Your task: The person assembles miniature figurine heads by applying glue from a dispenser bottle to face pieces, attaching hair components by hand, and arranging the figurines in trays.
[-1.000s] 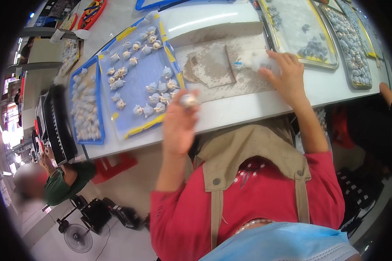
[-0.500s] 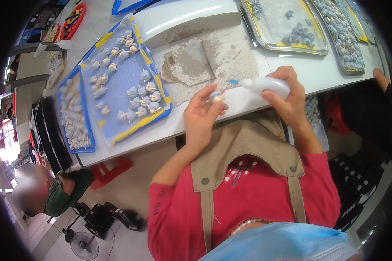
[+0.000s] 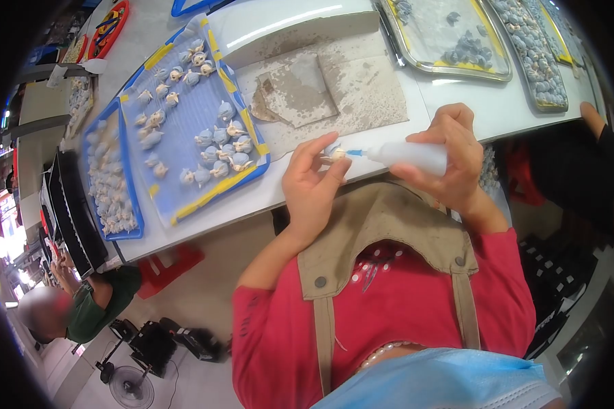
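Between the thumb and fingers of my left hand [image 3: 312,180] is a small grey-and-cream figurine [image 3: 334,154]. My right hand [image 3: 454,160] grips a white squeeze bottle [image 3: 413,157] lying sideways, its blue tip [image 3: 354,153] pointing left. That tip is at the figurine, and I cannot tell whether it touches. To the left, a blue tray [image 3: 260,165] with yellow tape carries several similar grey-and-cream pieces [image 3: 220,136]. Behind my hands lies stained cardboard [image 3: 368,95] on the white table.
A metal tray [image 3: 450,69] with grey pieces stands at the back right, beside another filled tray [image 3: 535,61]. A second blue tray [image 3: 143,230] is at the far left. A person in a green sleeve [image 3: 92,310] sits at the lower left, near a fan [image 3: 131,386].
The bottle has moved left and levelled, bringing its blue tip from a gap away up to the figurine. My left hand has shifted slightly left and still holds the figurine.
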The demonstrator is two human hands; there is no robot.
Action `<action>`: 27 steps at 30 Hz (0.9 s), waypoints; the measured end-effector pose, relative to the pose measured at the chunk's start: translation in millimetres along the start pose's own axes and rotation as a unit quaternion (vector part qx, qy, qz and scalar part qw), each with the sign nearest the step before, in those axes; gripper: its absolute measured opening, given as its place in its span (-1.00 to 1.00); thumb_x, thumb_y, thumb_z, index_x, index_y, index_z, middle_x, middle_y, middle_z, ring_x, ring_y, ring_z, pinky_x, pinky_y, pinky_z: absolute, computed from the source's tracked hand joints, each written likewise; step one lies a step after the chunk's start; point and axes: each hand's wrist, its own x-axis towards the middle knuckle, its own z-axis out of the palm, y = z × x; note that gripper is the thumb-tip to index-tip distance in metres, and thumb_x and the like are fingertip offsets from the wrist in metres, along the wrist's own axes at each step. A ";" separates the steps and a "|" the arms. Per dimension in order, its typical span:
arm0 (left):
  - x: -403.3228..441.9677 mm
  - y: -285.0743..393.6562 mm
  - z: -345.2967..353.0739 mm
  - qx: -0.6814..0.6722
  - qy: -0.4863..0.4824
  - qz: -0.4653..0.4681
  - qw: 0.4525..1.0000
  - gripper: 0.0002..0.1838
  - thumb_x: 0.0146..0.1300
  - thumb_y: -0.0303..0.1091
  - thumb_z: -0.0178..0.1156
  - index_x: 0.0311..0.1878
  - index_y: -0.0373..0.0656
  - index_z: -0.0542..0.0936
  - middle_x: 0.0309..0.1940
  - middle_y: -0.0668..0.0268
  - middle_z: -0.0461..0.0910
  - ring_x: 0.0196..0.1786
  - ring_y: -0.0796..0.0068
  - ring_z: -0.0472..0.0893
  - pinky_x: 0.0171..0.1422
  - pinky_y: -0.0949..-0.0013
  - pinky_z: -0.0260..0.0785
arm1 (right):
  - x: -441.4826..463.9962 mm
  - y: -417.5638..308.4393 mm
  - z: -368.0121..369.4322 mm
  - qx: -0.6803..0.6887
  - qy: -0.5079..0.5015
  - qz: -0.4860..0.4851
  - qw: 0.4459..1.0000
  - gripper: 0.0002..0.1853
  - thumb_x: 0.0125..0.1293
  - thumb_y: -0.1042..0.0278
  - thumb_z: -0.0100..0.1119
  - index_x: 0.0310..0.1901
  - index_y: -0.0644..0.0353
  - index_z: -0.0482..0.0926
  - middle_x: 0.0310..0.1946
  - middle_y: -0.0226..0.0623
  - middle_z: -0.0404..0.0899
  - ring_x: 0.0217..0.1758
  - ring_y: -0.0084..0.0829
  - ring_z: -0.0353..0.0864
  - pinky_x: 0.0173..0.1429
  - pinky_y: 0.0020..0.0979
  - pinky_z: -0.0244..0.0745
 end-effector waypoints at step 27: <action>-1.3 1.3 0.9 -0.090 0.004 -0.060 0.994 -0.59 0.23 -0.49 0.20 0.14 -0.36 0.42 -0.27 0.25 0.57 -0.28 0.55 0.57 -0.21 0.57 0.39 | 1.5 5.6 1.8 0.018 0.007 0.019 1.000 -0.68 -0.18 0.26 0.52 -0.48 0.24 0.57 -0.57 -0.34 0.45 -0.40 -0.29 0.38 -0.28 -0.37 0.31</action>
